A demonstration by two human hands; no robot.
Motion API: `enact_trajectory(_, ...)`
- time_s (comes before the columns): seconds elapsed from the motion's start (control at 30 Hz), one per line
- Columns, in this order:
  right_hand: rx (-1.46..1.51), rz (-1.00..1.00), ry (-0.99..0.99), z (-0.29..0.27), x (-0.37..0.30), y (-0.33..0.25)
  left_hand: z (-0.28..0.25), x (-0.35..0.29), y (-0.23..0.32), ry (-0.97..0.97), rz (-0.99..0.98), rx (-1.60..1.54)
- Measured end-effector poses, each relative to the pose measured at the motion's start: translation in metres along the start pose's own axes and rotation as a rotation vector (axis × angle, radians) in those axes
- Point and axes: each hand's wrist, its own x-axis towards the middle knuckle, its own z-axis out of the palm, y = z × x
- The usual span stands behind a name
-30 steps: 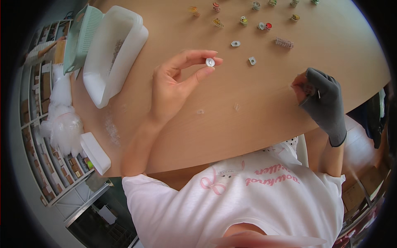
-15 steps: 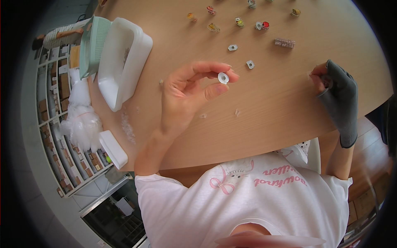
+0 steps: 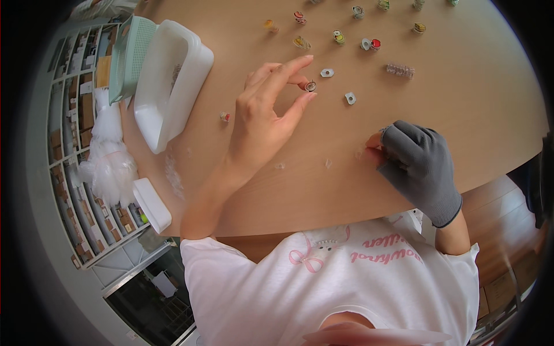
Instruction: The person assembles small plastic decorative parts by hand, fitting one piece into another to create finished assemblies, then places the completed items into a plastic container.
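Note:
My bare left hand [image 3: 268,109] is raised over the table, its thumb and fingers round a small disc [image 3: 310,86] with a dark rim. My right hand [image 3: 418,167], in a grey fingerless glove, has its fingertips pinched together low over the wood. A small clear piece [image 3: 359,153] seems to show at those fingertips, too faint to make out. Just beyond the left hand lie a white piece with a centre hole [image 3: 327,72] and a second such piece [image 3: 351,98]. Between the hands are clear bits [image 3: 328,164]. A clear ridged cylinder [image 3: 400,70] lies farther right.
Several small colourful round items, among them a yellow-green one [image 3: 338,37], stand at the far side. At the left are a long white bin [image 3: 199,69], a green basket [image 3: 127,57] and a small white tray [image 3: 151,205]. A small red-and-white item [image 3: 224,116] lies left of my hand.
The disc in my left hand has turned from its pale holed face to a dark-rimmed one, and that hand has risen slightly. My right hand has moved left, toward the middle.

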Motion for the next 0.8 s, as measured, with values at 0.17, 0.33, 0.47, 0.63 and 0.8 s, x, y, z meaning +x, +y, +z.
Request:
enact_trajectory(0.17,-0.063,-0.049,-0.005,0.002,-0.003,0.000,-0.004,0.006,-0.001,0.040,0.139,0.136)
enact_trajectory(0.33,-0.301,-0.218,-0.109,0.007,-0.006,-0.001,-0.011,0.021,-0.009,0.145,0.271,0.272)
enact_trajectory(0.47,-0.123,-0.259,-0.113,0.005,-0.006,-0.001,-0.015,0.051,-0.013,0.176,0.216,0.215)
enact_trajectory(0.63,-0.129,-0.210,0.011,0.003,-0.005,-0.001,0.009,0.096,-0.011,0.111,0.291,0.144)
enact_trajectory(0.8,-0.149,-0.231,0.003,0.003,-0.007,0.001,0.029,0.119,-0.019,0.029,0.340,0.189)
